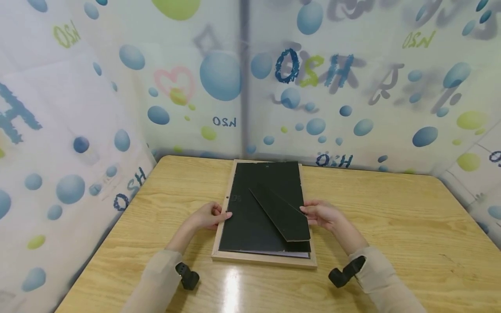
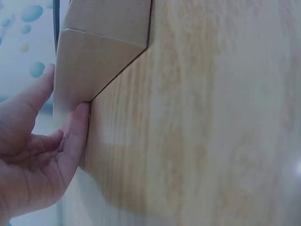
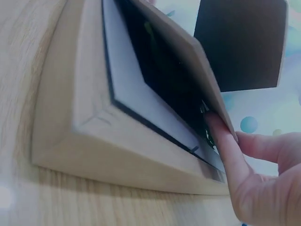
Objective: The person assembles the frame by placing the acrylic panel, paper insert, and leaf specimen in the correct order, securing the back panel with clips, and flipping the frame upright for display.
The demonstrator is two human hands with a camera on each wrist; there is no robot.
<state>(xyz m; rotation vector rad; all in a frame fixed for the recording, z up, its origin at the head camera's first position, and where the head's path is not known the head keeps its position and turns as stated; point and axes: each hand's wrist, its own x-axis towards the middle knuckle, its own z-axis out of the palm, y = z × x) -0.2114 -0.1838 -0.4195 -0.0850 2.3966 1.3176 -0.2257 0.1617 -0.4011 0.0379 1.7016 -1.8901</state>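
The black backing board (image 1: 250, 226) sits aslant in the wooden frame (image 1: 266, 260), its right edge up off a pale sheet (image 3: 123, 75); your right hand (image 1: 322, 214) pinches that edge between thumb and fingers; your left hand (image 1: 209, 216) grips the frame's left side, thumb over the rim; the stand flap (image 1: 282, 213) angles out from the board; the frame rests on the table (image 1: 391, 217), before bubble-printed cloth (image 1: 219, 78).

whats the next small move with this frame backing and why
Probably lift the backing board a little higher by its right edge: the right hand pinches that edge, a gap shows between it and the wooden frame, and the left hand grips the frame's opposite side.
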